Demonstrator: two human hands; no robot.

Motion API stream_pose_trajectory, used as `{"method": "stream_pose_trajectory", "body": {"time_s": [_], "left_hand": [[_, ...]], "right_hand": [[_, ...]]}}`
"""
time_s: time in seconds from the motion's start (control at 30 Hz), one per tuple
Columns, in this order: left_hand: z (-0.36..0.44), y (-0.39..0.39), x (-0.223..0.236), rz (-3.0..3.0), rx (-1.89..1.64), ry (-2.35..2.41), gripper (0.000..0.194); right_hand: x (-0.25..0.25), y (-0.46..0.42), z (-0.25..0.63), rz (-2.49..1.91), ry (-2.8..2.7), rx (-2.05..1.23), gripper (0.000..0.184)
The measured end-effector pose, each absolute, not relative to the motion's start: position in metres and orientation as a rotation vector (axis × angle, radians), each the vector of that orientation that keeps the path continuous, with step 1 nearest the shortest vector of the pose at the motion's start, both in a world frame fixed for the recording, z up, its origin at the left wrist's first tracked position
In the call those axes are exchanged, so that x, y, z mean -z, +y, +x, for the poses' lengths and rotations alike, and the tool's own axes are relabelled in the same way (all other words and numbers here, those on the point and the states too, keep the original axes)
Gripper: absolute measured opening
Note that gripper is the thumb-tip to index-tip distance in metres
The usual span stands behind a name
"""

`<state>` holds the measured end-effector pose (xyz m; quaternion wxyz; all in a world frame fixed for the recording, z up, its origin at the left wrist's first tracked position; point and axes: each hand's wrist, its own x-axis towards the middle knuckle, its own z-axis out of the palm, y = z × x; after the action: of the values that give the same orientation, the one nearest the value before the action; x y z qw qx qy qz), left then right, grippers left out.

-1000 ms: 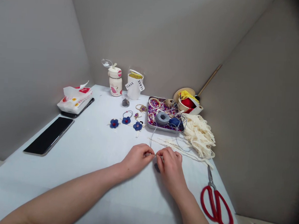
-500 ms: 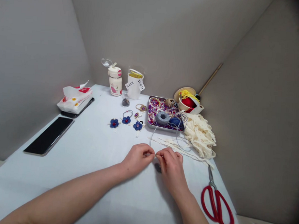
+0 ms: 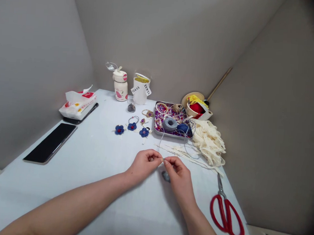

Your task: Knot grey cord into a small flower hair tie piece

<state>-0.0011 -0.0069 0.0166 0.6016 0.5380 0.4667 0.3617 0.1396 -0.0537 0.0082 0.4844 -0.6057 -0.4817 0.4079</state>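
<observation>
My left hand (image 3: 145, 165) and my right hand (image 3: 180, 177) meet fingertip to fingertip above the table, both pinched closed. Between them runs a thin grey cord (image 3: 160, 141), which leads back to a grey cord roll (image 3: 169, 124) in the metal tray. Just below the right fingertips shows a small dark grey object (image 3: 165, 176), partly hidden by the fingers; I cannot make out its kind. Behind the hands lie blue flower pieces (image 3: 144, 132) with bead centres, one on a grey loop.
The metal tray (image 3: 172, 135) holds beads and cords. Right of it lie a cream lace heap (image 3: 209, 142) and red-handled scissors (image 3: 227, 215). A phone (image 3: 50, 142), tissue pack (image 3: 78, 106), bottle (image 3: 120, 88), white canister (image 3: 140, 95) and bowl (image 3: 207, 115) stand around.
The right hand has turned slightly and its fingers have shifted at the pinch. The dark grey object beneath it has turned and looks lighter. The left hand has barely moved.
</observation>
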Motion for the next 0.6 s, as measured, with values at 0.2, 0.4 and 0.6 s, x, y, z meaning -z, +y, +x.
{"method": "stream_pose_trajectory", "body": {"time_s": [0.2, 0.4, 0.6], "left_hand": [[-0.001, -0.009, -0.016, 1.319, -0.808, 1.08, 0.013], [-0.003, -0.007, -0.015, 1.524, -0.775, 1.101, 0.013], [-0.007, -0.006, -0.01, 1.898, -0.789, 1.067, 0.012]], "right_hand": [[-0.008, -0.053, 0.14, -1.488, -1.191, -1.009, 0.019], [-0.004, -0.05, 0.15, -1.548, -1.542, -0.697, 0.011], [-0.01, -0.049, 0.155, -1.6, -1.985, -0.3, 0.011]]}}
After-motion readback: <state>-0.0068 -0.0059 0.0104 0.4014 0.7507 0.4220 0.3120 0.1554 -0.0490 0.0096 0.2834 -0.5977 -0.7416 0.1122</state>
